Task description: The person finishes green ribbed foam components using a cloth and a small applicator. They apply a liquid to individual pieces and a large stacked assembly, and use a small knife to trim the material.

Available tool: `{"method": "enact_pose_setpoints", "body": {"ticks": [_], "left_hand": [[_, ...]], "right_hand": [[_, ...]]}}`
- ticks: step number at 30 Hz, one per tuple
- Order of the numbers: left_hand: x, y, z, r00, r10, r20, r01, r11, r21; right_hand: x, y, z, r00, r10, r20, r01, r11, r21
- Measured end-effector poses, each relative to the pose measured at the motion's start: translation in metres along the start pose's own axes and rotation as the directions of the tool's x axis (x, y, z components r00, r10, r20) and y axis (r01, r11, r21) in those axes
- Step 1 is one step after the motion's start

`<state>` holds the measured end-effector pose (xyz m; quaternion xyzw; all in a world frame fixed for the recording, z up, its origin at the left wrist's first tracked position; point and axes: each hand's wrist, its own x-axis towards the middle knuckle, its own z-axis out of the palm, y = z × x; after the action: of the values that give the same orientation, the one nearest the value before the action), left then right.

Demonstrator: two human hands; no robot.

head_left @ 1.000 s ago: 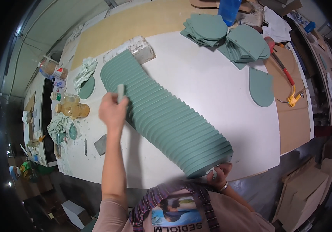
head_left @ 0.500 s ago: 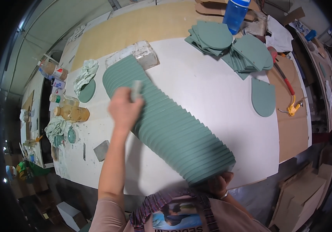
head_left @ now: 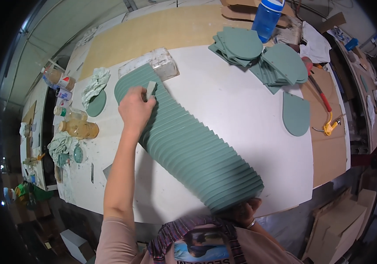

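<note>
A long fanned stack of green round-ended panels (head_left: 188, 145) slants across the white table, its far end against a white-wrapped block (head_left: 169, 66). Over the stack's far part, my left hand (head_left: 136, 109) is closed around a small pale grey block (head_left: 151, 89), which is at the panels' edges. My right hand (head_left: 246, 210) grips the near end of the stack close to my body; the panels hide part of its fingers.
More green panels (head_left: 243, 42) are piled at the far right beside a blue bottle (head_left: 266, 22); a single panel (head_left: 296, 114) lies nearer. A red-and-yellow-handled tool (head_left: 324, 99) rests on cardboard. At left are cloths (head_left: 96, 86), bottles (head_left: 79, 129) and a grey square block (head_left: 107, 170).
My left hand, with the grey block, has moved slightly up and left along the stack. My right hand keeps its grip on the near end. The whole view has shifted a little.
</note>
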<state>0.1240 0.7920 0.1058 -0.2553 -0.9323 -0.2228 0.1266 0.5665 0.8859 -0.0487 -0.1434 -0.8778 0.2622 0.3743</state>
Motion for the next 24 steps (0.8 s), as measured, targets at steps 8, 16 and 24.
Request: {"method": "enact_pose_setpoints", "body": {"ticks": [8,16,24], "left_hand": [[0.004,0.0,-0.007,0.983,0.176,0.053,-0.175,0.984,-0.014],[0.006,-0.019,-0.023,0.958,0.281,0.054,-0.285,0.955,0.082],[0.003,-0.016,-0.016,0.922,0.374,0.102,-0.379,0.925,0.033]], "right_hand": [[-0.001,-0.003,0.001,1.0,-0.006,0.006,0.006,1.0,0.001],[0.001,-0.002,-0.002,1.0,-0.008,0.002,0.008,1.0,-0.006],[-0.004,-0.003,-0.004,1.0,0.003,-0.009,-0.003,1.0,-0.013]]}}
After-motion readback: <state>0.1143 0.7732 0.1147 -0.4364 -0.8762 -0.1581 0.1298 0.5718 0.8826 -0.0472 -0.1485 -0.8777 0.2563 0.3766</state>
